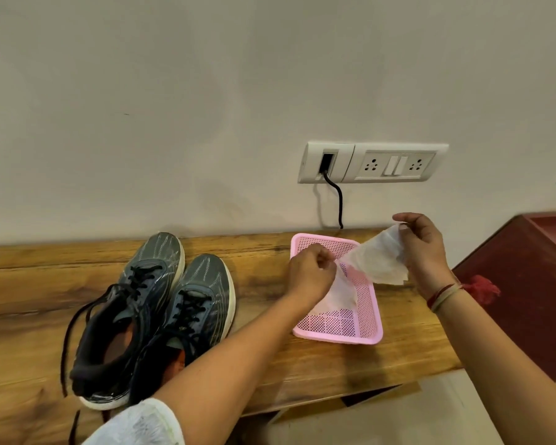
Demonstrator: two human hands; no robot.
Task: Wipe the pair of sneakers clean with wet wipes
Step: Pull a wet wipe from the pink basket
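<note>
Two dark grey sneakers with black laces and white soles stand side by side on the wooden table (270,358), the left sneaker (126,316) slightly further back than the right sneaker (190,313). To their right sits a pink mesh basket (365,319). Above the basket a white wet wipe (379,261) is stretched between my hands. My left hand (308,274) pinches its lower left end. My right hand (424,248) pinches its upper right end. Another white wipe (337,293) lies inside the basket.
A white wall stands right behind the table, with a switch and socket panel (373,162) and a black cable (337,200) running down from it. A dark red cabinet (523,284) stands at the right, past the table's end.
</note>
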